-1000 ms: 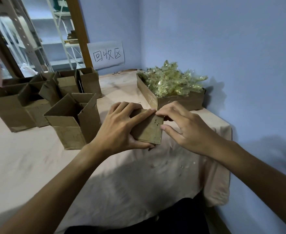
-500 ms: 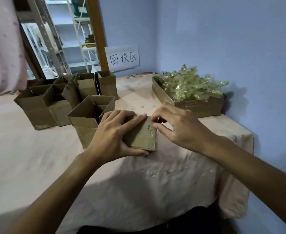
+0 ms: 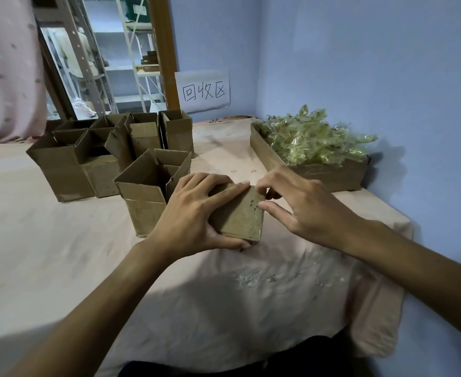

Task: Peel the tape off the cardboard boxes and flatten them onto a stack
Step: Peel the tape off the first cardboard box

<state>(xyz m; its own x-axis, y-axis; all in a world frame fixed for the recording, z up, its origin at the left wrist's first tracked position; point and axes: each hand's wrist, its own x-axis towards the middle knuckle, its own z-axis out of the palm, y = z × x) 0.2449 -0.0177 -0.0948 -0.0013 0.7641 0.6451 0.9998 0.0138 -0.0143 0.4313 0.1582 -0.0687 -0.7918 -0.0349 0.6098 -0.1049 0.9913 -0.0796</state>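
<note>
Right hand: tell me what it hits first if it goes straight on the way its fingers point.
The small cardboard box gripped by the left hand; the right hand seems to touch its right edge.

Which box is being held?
The small box in front: the left hand grips it and the right hand pinches its edge. The other boxes stand behind it, unheld.

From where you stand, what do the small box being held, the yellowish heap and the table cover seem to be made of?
Small box: brown cardboard, matt and scuffed; a neighbouring open box shows a wavy corrugated edge. Heap: probably thin clear plastic film or tape, glossy, crinkled, yellowish. Table cover: pinkish cloth, matt; it creases and drapes.
</note>
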